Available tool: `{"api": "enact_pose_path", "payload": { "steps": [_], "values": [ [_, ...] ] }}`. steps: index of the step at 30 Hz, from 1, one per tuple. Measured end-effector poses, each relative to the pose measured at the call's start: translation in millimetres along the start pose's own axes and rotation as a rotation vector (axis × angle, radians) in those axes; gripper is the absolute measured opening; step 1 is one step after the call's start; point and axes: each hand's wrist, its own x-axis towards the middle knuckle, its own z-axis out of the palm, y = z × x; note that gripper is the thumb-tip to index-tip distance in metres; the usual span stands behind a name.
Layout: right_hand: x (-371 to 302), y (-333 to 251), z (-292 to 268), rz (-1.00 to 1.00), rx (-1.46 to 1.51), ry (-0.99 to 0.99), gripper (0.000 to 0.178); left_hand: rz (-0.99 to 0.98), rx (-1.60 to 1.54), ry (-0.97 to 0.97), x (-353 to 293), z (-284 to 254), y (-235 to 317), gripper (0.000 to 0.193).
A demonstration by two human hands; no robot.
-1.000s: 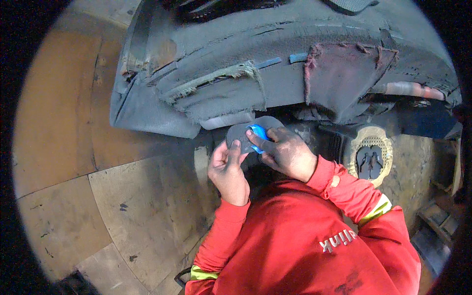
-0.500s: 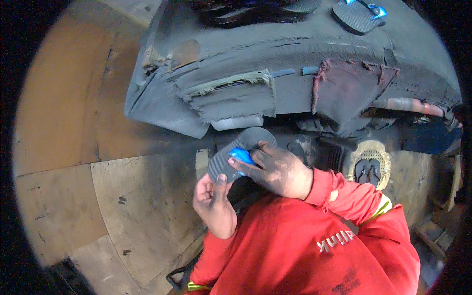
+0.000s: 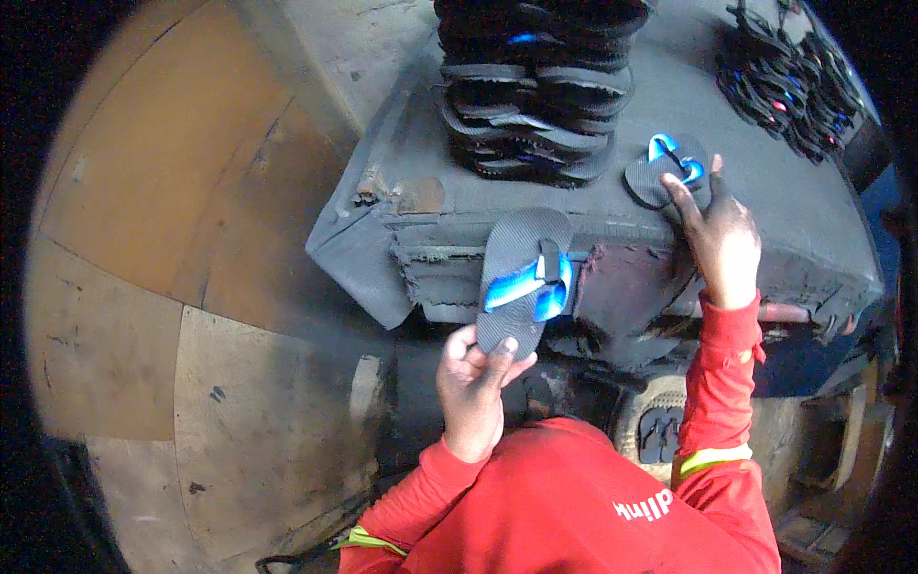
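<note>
My left hand (image 3: 475, 397) grips the heel end of a black flip-flop (image 3: 521, 234) with blue and white straps, thumb on top. The flip-flop is raised in front of the table edge, its upper side toward me. Over the table, my right hand (image 3: 724, 239) has thumb and index finger spread apart. It is at a second flip-flop (image 3: 644, 180) with matching blue straps, lying on the dark table top. The thumb overlaps its near right side; whether it touches I cannot tell.
The dark-covered table (image 3: 688, 105) has a worn, ragged front edge. A tall stack of black flip-flops (image 3: 535, 115) stands behind the held one. A pile of dark straps (image 3: 789, 86) lies far right. Below, another dark pair (image 3: 658, 435) rests on a pale perforated seat. Boards (image 3: 268, 402) lie left.
My right hand has left the held flip-flop and moved out right to the one on the table. The left hand has turned the flip-flop more upright. The view has shifted, showing more table.
</note>
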Motion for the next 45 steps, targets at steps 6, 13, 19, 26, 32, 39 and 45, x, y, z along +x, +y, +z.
{"api": "enact_pose_path", "payload": {
  "steps": [6,13,19,26,32,39,45],
  "values": [
    [32,30,58,-0.201,0.008,0.020,0.042,-0.023,-0.050,-0.045,-5,18,-12,0.031],
    [0,46,-3,-0.217,0.451,-0.004,0.036,-0.037,-0.066,-0.116,-9,25,-9,0.054],
    [-88,-3,-19,0.097,0.922,-0.125,0.047,-0.059,-0.047,-0.290,0,31,-5,0.070],
    [-120,-24,-16,0.515,1.831,-0.285,0.059,-0.136,-0.144,-0.407,11,27,-5,0.062],
    [-144,-32,-13,0.768,2.216,-0.545,0.028,-0.214,-0.189,-0.495,23,12,-2,0.056],
    [-149,-39,-25,0.747,2.237,-0.527,0.033,-0.160,0.042,-0.581,39,-8,6,0.063],
    [-154,-48,-29,0.776,2.157,-0.449,0.038,1.254,1.164,-0.386,37,12,32,0.033]
  ]
}}
